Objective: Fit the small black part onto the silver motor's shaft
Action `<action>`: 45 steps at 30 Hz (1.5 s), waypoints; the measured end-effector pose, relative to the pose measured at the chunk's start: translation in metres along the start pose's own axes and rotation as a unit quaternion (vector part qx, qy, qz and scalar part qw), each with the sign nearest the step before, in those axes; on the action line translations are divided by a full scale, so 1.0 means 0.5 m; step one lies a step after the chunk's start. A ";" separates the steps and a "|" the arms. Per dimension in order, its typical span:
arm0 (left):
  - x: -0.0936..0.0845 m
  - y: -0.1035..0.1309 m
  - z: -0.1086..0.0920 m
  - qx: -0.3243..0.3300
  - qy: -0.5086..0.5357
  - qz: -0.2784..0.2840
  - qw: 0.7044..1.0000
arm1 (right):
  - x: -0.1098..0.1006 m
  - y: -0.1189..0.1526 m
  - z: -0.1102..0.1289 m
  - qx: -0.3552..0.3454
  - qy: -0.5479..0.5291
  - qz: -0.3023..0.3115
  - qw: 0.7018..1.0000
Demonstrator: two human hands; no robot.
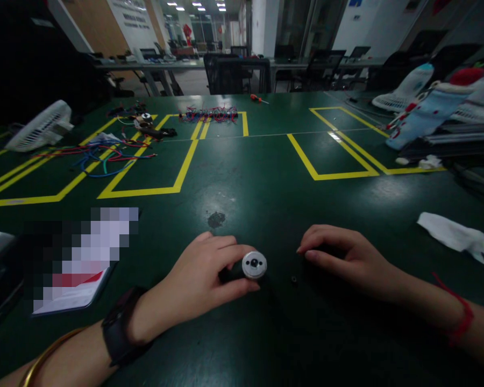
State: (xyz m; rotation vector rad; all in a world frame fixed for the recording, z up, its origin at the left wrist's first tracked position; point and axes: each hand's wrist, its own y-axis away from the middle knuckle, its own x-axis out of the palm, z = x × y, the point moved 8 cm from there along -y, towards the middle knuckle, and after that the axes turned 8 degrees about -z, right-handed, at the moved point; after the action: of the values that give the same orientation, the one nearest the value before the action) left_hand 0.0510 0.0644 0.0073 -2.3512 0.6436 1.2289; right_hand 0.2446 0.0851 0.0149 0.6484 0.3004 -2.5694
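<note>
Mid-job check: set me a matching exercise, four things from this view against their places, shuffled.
Things
1. silver round part
2. small dark piece
3. screwdriver
4. white tissue

Places
A. near the far edge of the table
B. beyond the right forearm
C. held by the left hand
D. lying loose between left hand and right hand

Pairs: 1-C; 2-D; 3-A; 4-B

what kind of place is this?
Likely an electronics workshop or lab in an office-type space: a green worktable marked with yellow tape, bundled red and blue wires, and office chairs at desks beyond.
</note>
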 end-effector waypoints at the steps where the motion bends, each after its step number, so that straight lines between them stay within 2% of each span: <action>1: 0.000 0.001 0.000 -0.001 0.001 0.000 1.000 | 0.001 0.000 0.000 0.000 0.000 -0.002 1.000; 29: 0.000 -0.005 0.002 0.019 0.002 -0.009 1.000 | 0.004 -0.010 0.002 -0.022 0.027 -0.017 0.999; 33: -0.002 -0.003 0.002 0.019 0.003 -0.008 1.000 | 0.013 -0.009 0.009 -0.047 0.046 0.006 0.998; 39: -0.003 -0.002 -0.001 0.014 0.006 -0.011 1.000 | 0.036 0.011 0.033 -0.103 0.135 0.054 0.984; 45: -0.002 -0.001 -0.004 0.011 0.003 -0.009 1.000 | 0.044 0.017 0.038 -0.100 0.167 0.080 0.978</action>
State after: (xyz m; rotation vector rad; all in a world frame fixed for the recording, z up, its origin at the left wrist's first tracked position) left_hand 0.0523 0.0639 0.0092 -2.3377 0.6333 1.2018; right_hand 0.2243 0.0630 0.0197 0.9854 0.5835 -2.2351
